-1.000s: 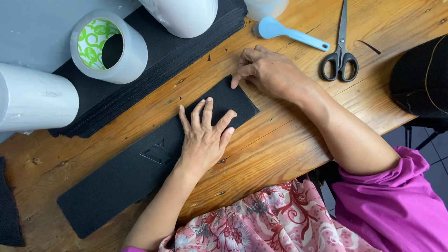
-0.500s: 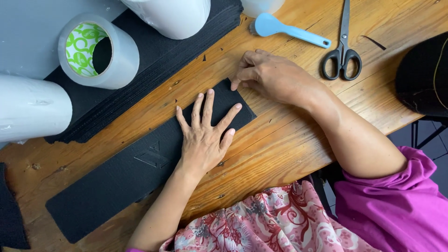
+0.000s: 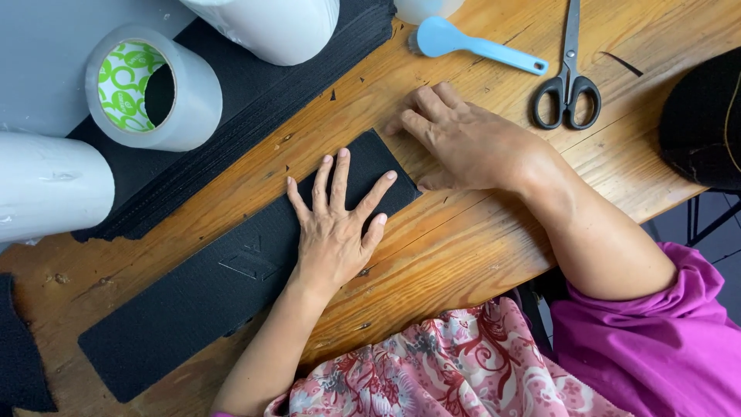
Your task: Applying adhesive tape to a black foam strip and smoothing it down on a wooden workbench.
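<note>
head view | looks steeply down on wooden table (image 3: pixel 494 232) | close (arm's reach) | single view, nothing shared

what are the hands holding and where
Nothing is gripped. The left hand presses flat on the black strip near its upper end; the right hand rests at that end's edge.

A black strip (image 3: pixel 231 286) is seen at the centre of a brown wooden table (image 3: pixel 478 239), with a tape roll (image 3: pixel 150 86) lined in a green-and-white ring pattern at ten o'clock. A light blue scoop (image 3: pixel 463 42) and black-handled scissors (image 3: pixel 569 77) are seen at one o'clock, and a magenta sleeve (image 3: pixel 664 347) beside pink floral cloth (image 3: pixel 463 371) at five o'clock.
</note>
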